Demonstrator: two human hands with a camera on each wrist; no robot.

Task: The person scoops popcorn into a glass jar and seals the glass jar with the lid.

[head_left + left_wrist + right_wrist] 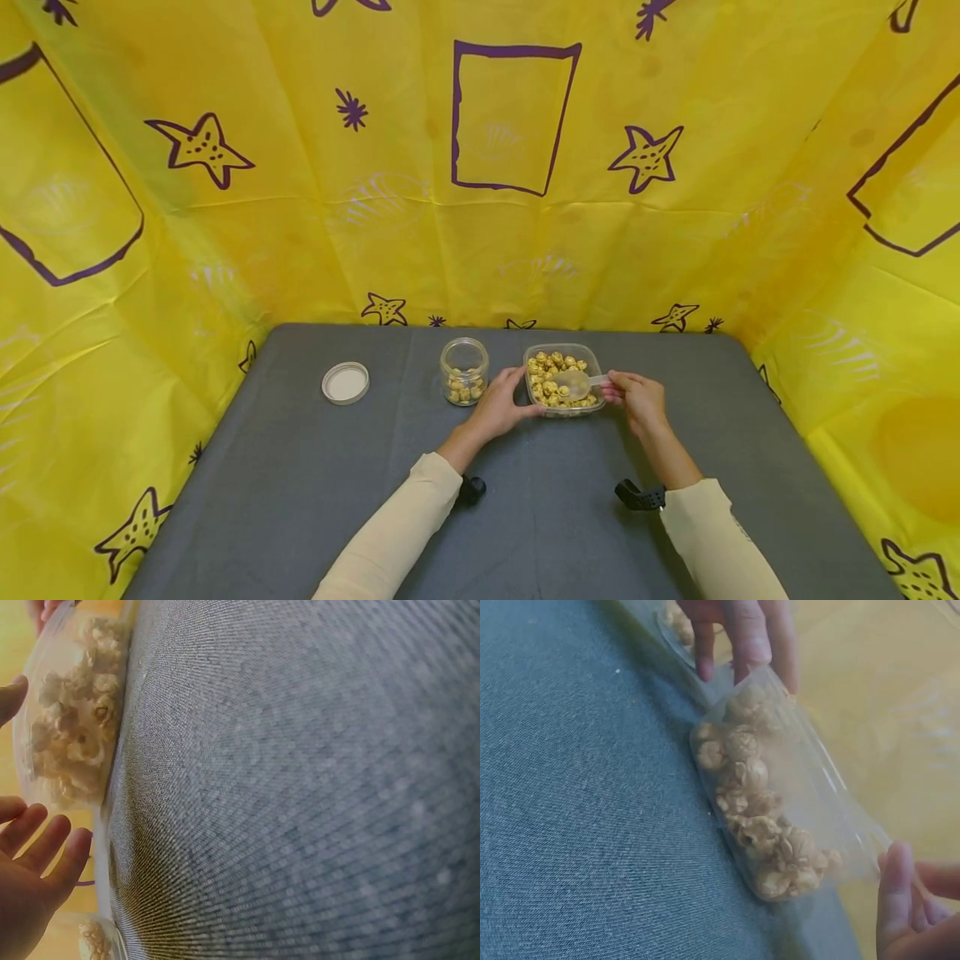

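A clear plastic container [562, 410] of popcorn [75, 724] stands on the table. My right hand [637, 402] pinches the handle of a translucent plastic scoop [573, 384], whose bowl lies over the popcorn inside the container. My left hand [497, 408] rests against the container's left side, thumb toward the front corner and fingers spread, fairly straight in the left wrist view. Just left of that hand stands an uncapped clear jar [464, 357], with popcorn in its lower part.
A round white lid [346, 383] lies on the grey cloth-covered table [315, 483], left of the jar. Yellow patterned curtains [405, 242] enclose the table's back and sides. A dark band [639, 497] circles the right wrist.
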